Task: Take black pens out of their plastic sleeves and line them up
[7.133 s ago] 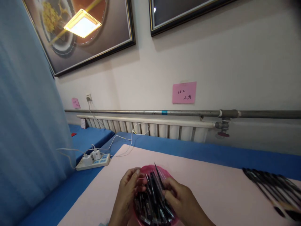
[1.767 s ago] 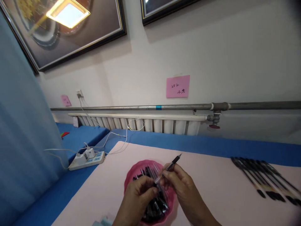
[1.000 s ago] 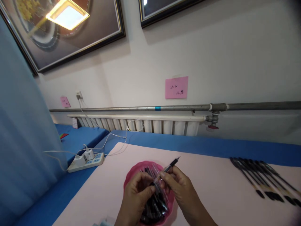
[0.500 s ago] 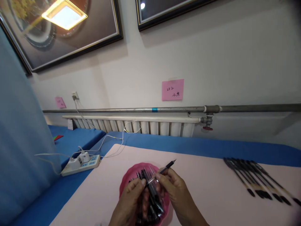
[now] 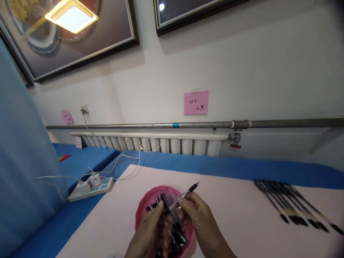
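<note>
You have one slim black pen with a clear barrel [image 5: 185,194] pinched in the fingertips of your right hand [image 5: 197,216], held just above the round pink plastic bowl [image 5: 142,209], its black tip pointing up and away to the right. Your left hand [image 5: 150,233] sits close against it, thumb and fingers closed around the pen's near end, though what exactly they pinch there is too small to make out. Both hands hover over the bowl, which is heaped with loose black pen parts [image 5: 174,233].

By the look of it, you are in the middle of assembling or capping this one pen, with the two hands working its ends against each other. The next move seems to call for a straight push or twist along the barrel's line, with your right hand keeping the barrel steady so the parts seat squarely.

The bowl rests on a pale pink sheet [image 5: 236,215] spread over the blue-covered table [image 5: 236,168]. Well to the right on the sheet lies a neat row of finished black pens [image 5: 292,204], side by side. Off to the left, on the blue cover, a white power strip [image 5: 91,184] with chargers trails its cables toward the white radiator [image 5: 150,143] along the wall.
</note>
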Demonstrator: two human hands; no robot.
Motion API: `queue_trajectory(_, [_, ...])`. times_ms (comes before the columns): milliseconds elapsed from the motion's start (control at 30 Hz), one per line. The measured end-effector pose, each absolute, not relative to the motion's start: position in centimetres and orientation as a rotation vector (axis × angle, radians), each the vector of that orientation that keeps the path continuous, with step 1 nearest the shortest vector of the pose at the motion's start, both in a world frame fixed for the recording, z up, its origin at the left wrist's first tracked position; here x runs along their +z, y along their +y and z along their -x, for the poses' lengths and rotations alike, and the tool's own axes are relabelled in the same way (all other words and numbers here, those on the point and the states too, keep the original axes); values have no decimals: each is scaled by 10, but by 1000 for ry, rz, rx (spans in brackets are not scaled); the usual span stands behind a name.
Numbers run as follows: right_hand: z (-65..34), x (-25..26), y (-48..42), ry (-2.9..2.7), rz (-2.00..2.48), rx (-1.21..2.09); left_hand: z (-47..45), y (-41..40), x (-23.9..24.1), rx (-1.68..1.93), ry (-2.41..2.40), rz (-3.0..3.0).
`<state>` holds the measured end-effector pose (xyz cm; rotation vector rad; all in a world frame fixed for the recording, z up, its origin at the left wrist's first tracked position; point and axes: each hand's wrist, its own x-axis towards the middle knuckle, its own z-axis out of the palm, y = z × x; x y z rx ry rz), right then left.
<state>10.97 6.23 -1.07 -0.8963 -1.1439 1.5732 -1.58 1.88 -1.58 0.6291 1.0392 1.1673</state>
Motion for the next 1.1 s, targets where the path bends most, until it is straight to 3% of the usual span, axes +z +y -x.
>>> queue_trajectory(300, [-109, -9, 61, -1174, 910, 1554, 20, 19, -18, 1339, 1058, -671])
queue_trajectory(500, [-109, -8, 62, -1185, 910, 1551, 17, 17, -11, 1131, 973, -628])
queue_trajectory(733, [-109, -12, 62, -1150, 889, 1566, 19, 21, -27, 1322, 1144, -802])
queue_trajectory(933, [-109, -8, 60, -1153, 881, 1564, 14, 18, -13, 1156, 1006, -617])
queue_trajectory(1100, [-109, -8, 60, -1156, 862, 1582, 15, 17, -14, 1227, 980, -672])
